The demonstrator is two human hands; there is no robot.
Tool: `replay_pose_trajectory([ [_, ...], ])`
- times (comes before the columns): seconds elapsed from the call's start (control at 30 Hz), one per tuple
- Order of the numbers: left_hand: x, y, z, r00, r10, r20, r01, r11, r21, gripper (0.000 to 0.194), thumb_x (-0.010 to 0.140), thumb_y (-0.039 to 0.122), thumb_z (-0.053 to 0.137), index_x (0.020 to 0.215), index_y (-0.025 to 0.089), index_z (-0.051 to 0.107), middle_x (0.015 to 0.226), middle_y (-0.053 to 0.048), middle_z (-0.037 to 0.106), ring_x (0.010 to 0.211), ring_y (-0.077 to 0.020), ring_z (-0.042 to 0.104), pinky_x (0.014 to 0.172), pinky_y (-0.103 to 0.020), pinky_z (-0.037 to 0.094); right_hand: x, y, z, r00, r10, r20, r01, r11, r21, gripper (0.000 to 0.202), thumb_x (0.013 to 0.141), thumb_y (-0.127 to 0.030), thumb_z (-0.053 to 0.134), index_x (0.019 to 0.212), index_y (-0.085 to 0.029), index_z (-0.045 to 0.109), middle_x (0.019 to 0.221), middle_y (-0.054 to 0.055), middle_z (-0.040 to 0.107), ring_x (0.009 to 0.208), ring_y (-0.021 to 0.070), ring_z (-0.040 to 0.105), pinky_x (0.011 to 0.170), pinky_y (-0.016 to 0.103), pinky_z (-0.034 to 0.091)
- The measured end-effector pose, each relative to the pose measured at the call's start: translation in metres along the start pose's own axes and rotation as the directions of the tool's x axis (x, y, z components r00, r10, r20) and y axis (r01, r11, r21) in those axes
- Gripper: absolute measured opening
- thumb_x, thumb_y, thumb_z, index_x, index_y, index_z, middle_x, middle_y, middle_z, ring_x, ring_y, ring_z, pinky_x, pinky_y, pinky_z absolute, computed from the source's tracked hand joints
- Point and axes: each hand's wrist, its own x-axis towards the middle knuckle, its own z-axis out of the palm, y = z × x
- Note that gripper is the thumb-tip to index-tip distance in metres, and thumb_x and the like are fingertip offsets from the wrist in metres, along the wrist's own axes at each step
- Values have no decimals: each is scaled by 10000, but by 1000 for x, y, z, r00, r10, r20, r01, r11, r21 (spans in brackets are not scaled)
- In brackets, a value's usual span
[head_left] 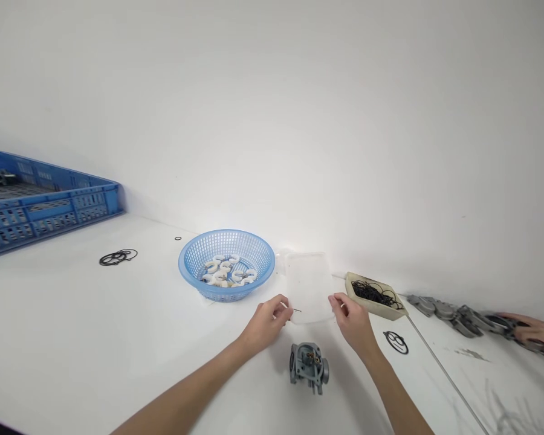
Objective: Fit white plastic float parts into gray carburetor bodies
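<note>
My left hand [268,320] is closed in a pinch on a thin dark pin [297,310], which sticks out to the right from the fingertips. My right hand [351,317] has thumb and fingers pressed together at the right edge of a shallow whitish tray [309,278]; whatever they hold, if anything, is too small to make out. Both hands are over the tray's near end. Below and between them, a grey metal carburetor body [307,365] stands on the white table, touched by neither hand, with brass-coloured parts showing inside.
A blue mesh basket [189,275] holds white curved floats. Black rubber rings fill a cream box [381,309]; a black gasket [396,342] lies nearby. Loose rings [118,257] lie left, before a blue crate [72,202]. Far right, another person's hand [537,331] touches grey metal bowls [466,320].
</note>
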Motion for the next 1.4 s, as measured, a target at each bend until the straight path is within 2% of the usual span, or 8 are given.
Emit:
replay_pose_trajectory([
  [0.2,1,-10,1,999,32,-41,-29,998,55,190,1000,340,482,862,225,543,783,-4,705,763,-186,656,729,-268,468,-7,-15,-4,988,-150,-41,144,981,-130,423,1089,-494,441,1295,-176,630,1014,77,640,699,152,556,691,282,441],
  [0.43,1,-13,-2,992,115,-54,-102,975,198,166,1012,326,467,887,239,531,820,-16,661,765,-211,595,733,-302,390,1,-47,14,858,-336,388,429,884,-184,279,1029,-229,524,1238,-286,700,1005,10,661,725,144,606,613,259,391],
  [0.67,3,-16,-2,994,92,-59,-81,982,171,183,1009,348,469,876,236,526,799,-6,664,756,-200,596,724,-292,395,15,-45,33,825,-307,474,443,873,-206,302,1010,-277,588,1284,-242,710,1085,45,662,829,180,649,658,271,457],
  [0.83,5,-13,-3,996,38,-75,-31,996,86,203,1002,363,486,868,225,549,813,-9,720,792,-190,628,739,-281,424,13,-31,26,883,-266,386,335,934,-124,288,994,-313,546,1216,-271,723,1087,34,670,830,173,632,712,291,471],
  [0.97,8,-11,-6,998,24,-52,-23,999,22,219,1011,377,489,879,214,555,842,-24,760,820,-190,653,744,-275,442,20,-7,14,987,-54,149,59,998,-30,449,1015,-500,463,1239,-174,675,1145,108,657,733,167,586,754,351,507],
  [1.1,10,-12,-5,1000,25,-3,-25,1000,-7,239,1008,394,504,875,205,564,851,-35,780,777,-182,656,717,-269,453,26,12,12,973,109,204,-146,973,177,604,925,-669,539,1103,-118,710,881,96,672,599,163,570,562,303,498],
  [1.23,7,-10,-3,999,-11,-41,13,999,47,224,1019,398,498,934,212,589,850,-29,769,814,-196,663,767,-286,459,30,24,17,954,154,257,-237,914,331,647,856,-751,597,936,-117,700,708,57,620,578,160,574,562,284,516],
  [1.4,-1,0,-1,999,-15,-47,22,987,161,267,1048,455,460,1016,241,616,804,0,714,746,-204,615,701,-298,412,57,42,20,944,279,175,-324,881,343,514,929,-610,680,981,-99,668,764,42,637,562,111,558,505,227,468],
])
